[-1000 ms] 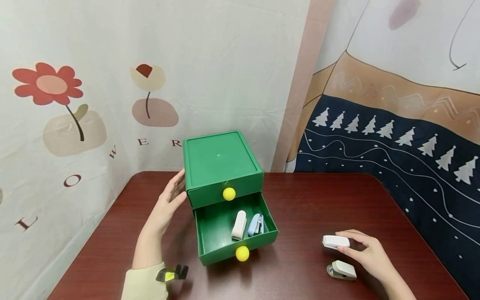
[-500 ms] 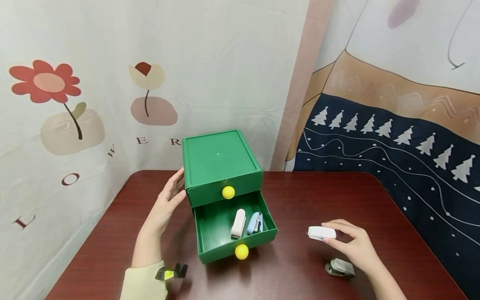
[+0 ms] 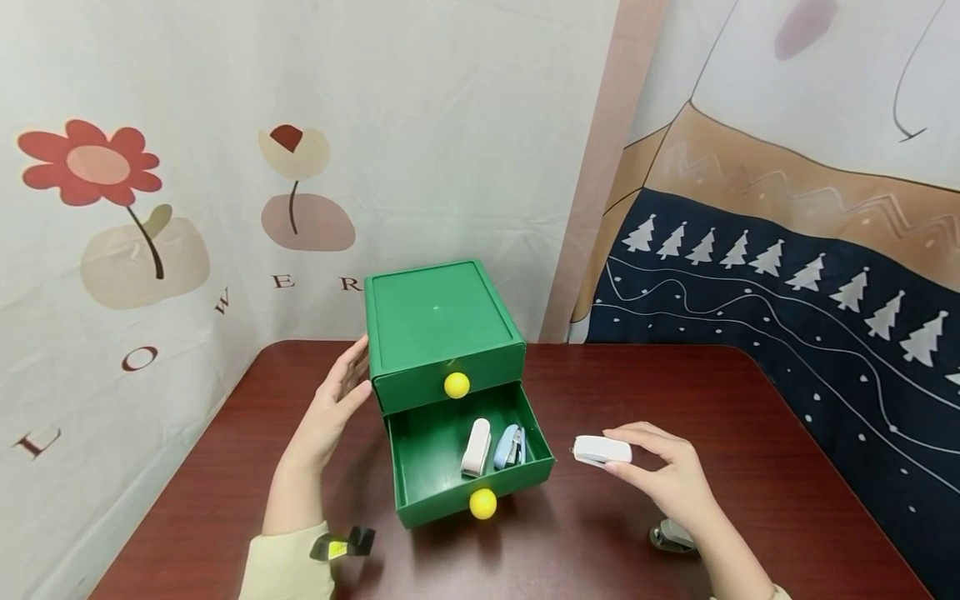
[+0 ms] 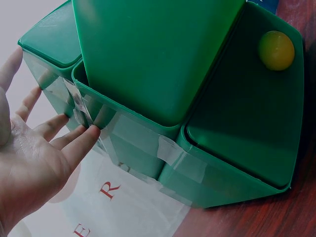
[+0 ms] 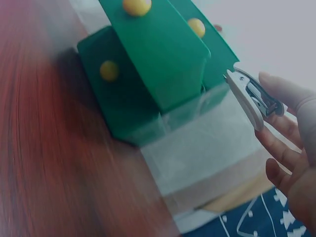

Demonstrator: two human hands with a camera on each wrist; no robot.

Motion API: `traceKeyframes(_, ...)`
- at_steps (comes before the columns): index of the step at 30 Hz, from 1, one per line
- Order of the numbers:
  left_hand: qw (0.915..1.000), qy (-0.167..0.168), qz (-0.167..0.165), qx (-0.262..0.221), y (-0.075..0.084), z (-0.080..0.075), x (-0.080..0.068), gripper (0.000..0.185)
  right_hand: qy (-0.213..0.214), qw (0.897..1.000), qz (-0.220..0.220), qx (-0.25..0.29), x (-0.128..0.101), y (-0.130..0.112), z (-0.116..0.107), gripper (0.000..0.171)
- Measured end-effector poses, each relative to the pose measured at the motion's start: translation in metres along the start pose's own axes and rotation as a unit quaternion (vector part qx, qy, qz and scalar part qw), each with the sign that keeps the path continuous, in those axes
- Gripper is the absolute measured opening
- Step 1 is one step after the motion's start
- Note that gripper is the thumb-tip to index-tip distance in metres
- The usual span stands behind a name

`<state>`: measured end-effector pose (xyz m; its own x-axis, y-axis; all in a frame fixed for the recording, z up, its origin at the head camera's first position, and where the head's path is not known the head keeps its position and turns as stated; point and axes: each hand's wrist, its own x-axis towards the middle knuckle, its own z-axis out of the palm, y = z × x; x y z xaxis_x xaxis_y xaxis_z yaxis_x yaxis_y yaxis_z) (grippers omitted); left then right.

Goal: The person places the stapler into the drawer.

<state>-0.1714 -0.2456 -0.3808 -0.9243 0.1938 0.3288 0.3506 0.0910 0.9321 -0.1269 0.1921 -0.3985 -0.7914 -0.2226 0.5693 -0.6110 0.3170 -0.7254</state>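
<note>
A green drawer unit (image 3: 442, 321) stands on the table with one drawer (image 3: 423, 462) pulled out. In that drawer lie a white stapler (image 3: 477, 447) and a light blue stapler (image 3: 510, 447). My left hand (image 3: 330, 412) rests its fairly straight fingers against the unit's left side; the left wrist view shows the fingertips (image 4: 94, 131) on the taped wall. To the right of the open drawer, my right hand (image 3: 667, 467) pinches a white stapler (image 3: 602, 450) between thumb and fingers, above the table. Another stapler (image 3: 672, 536) sits on the table, partly hidden behind the right wrist.
The dark red table (image 3: 795, 433) extends around the unit. A printed curtain (image 3: 450, 125) hangs behind it. The drawer's yellow knob (image 3: 483, 504) sticks out at the front, and a black strap (image 3: 352, 544) juts from the left wrist.
My right hand has carried the white stapler leftward and slightly up, close to the open drawer. The left hand stays against the unit.
</note>
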Motion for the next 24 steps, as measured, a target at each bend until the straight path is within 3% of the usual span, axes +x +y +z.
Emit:
traceKeyframes(7, 1.0000, -0.001, -0.002, 0.003, 0.002, 0.000, 0.001, 0.058, -0.022, 1.000, -0.018, 0.012, 0.020, -0.037, 0.020, 0.036)
traceKeyframes(24, 1.0000, -0.001, 0.004, 0.004, 0.000, 0.000, -0.001, 0.058, -0.078, 0.989, -0.071, 0.101, 0.055, -0.062, 0.073, 0.035)
